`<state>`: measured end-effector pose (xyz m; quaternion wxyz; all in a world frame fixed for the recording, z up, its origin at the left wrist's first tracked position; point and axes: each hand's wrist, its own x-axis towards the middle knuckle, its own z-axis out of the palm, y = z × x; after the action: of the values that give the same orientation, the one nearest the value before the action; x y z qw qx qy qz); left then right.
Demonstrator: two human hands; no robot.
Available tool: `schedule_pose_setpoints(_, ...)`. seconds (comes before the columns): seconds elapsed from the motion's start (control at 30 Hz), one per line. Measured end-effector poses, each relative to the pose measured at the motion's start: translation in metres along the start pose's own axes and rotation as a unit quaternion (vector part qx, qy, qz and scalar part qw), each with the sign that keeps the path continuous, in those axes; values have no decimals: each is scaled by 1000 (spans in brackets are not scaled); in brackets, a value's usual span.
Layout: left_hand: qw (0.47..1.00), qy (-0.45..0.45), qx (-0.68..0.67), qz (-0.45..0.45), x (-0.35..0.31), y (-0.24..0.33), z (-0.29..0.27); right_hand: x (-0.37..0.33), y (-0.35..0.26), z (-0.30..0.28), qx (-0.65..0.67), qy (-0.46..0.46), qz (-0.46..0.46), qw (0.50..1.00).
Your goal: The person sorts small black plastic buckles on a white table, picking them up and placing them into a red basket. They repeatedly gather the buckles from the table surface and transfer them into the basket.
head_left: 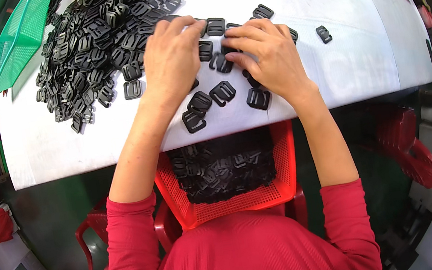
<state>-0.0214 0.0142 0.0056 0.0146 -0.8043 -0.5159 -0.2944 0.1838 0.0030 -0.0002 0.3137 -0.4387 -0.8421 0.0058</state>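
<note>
Black plastic strap buckles lie loose on the white table between my hands, among them one buckle (216,26) beyond my left fingertips and another buckle (223,93) closer to me. My left hand (174,55) is palm down with its fingers curled to the right. Its thumb is mostly hidden, and what the fingertips close on does not show clearly. Opposite it, my right hand (269,53) has thumb and fingers bent around a dark buckle (227,49), partly covered by the fingers. One more buckle (259,98) lies below my right wrist.
A big heap of black buckles (98,41) covers the table's left side, beside a green basket (20,41). Below the table edge, a red basket (287,169) in front of my body holds many buckles. A lone buckle (324,34) lies right. Red chairs (402,142) stand around.
</note>
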Motion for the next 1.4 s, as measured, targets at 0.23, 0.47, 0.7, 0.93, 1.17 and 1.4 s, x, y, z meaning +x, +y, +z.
schedule_pose_setpoints(0.23, 996, -45, 58, 49, 4, -16, 5, 30, 8, 32, -30, 36, -18, 999)
schedule_pose_setpoints(0.47, 999, -44, 4, 1, 27, -22, 15, 41, 28, 34, -82, 12, 14, 996)
schedule_pose_setpoints(0.7, 996, -16, 1, -90, 40, -24, 6, 40, 21, 26, -53, 12, 2, 999)
schedule_pose_setpoints(0.93, 989, 127, -34, -61, -31, -48, -71, 8, 6, -9, -14, 50, 50, 997)
schedule_pose_setpoints(1.17, 986, 38, -66, -148, -115, -17, -77, -40, -85, -11, -4, -132, 2, 991)
schedule_pose_setpoints(1.4, 983, 62, -53, -162, -133, -11, -73, -46, -74, -9, -31, -93, 68, 993)
